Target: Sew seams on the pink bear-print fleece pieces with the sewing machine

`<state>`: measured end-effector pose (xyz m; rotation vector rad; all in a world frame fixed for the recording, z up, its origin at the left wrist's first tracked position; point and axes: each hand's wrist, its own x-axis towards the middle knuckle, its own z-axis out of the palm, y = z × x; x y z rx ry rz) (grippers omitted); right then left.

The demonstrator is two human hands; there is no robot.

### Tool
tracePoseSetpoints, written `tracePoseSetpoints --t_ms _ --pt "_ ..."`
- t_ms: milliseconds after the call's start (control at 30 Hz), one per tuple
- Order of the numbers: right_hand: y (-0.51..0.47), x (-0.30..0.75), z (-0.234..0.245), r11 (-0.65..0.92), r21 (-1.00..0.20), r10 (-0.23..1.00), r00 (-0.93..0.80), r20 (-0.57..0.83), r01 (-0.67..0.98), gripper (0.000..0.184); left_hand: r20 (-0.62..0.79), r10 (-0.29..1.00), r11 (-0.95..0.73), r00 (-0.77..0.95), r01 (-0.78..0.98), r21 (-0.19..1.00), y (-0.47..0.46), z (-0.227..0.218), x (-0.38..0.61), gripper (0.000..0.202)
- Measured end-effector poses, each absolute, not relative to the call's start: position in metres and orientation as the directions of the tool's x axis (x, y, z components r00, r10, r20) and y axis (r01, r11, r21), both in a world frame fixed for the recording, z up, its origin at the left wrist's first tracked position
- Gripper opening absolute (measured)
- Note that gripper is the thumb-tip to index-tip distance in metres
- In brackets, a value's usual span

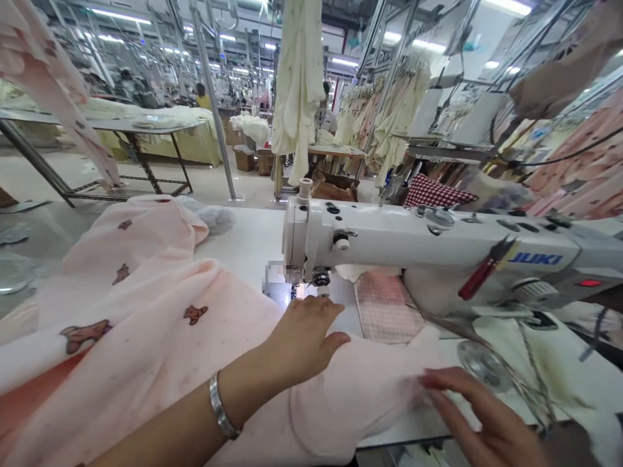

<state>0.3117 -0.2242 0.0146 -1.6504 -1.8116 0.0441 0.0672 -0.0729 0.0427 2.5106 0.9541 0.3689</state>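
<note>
A pale pink fleece garment piece printed with brown bears spreads over the left and front of the sewing table. My left hand lies on it just in front of the needle, fingers stretched forward and thumb apart; the fingertips are partly hidden. The white JUKI sewing machine has its needle area lit right beyond those fingers. At the lower right, my right hand, slightly blurred, pinches the right edge of the same pink fabric between thumb and fingers.
A pink checked cloth patch lies under the machine arm. Red-handled snips rest against the machine body. A clear round dish and cords are to the right. Behind are cream garments hanging and a metal-legged table.
</note>
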Motion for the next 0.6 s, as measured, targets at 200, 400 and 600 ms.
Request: tracePoseSetpoints --t_ms 200,400,600 --pt "-0.174 0.303 0.018 0.268 -0.209 0.944 -0.213 0.251 0.94 0.036 0.091 0.69 -0.66 0.718 0.574 0.485 -0.07 0.042 0.076 0.007" --pt "-0.176 0.325 0.038 0.366 -0.233 0.874 -0.246 0.419 0.901 0.007 0.332 0.796 -0.472 0.506 0.177 0.864 -0.096 0.063 0.061 0.015" --pt "-0.216 0.314 0.033 0.236 -0.297 0.85 -0.048 0.525 0.925 0.014 0.242 0.93 -0.296 0.277 0.173 0.939 -0.137 0.07 0.029 0.008"
